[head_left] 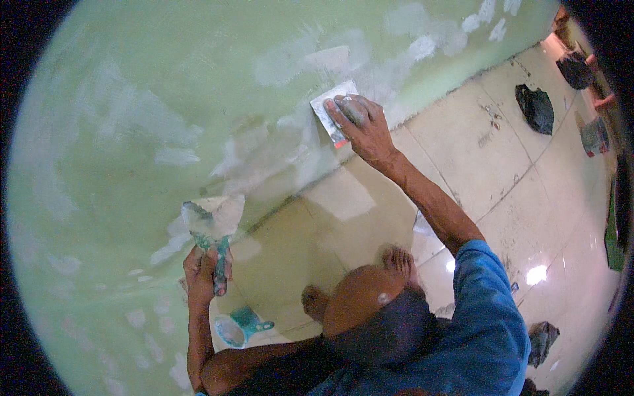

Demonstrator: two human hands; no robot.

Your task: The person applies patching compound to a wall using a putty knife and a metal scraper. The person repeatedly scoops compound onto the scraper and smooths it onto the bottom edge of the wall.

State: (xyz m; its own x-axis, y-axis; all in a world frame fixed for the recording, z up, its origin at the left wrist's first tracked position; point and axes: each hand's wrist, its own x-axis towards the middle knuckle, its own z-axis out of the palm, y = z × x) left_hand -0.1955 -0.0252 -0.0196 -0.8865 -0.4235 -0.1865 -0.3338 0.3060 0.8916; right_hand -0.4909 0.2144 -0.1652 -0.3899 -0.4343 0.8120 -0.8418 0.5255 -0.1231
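Against the pale green wall (pixel 99 165), patched with white filler, my right hand (pixel 370 132) grips a flat metal scraper blade (pixel 323 112) with a red strip at its lower edge, laid on the wall above the floor line. Lower and to the left, my left hand (pixel 201 270) holds the teal, filler-smeared handle of a wide putty knife (pixel 212 211), its blade raised and coated with pale filler and grey smears. Below that hand, a teal container (pixel 244 320) with white material in it stands on the floor beside my bent knee.
The cream tiled floor (pixel 495 185) runs along the wall's foot, with my bare foot (pixel 399 264) on it. To the right lie dark bags or crumpled items (pixel 533 109), a greyish object (pixel 593 136), a dark green item (pixel 616 237) at the edge and another dark object (pixel 543 344) lower down.
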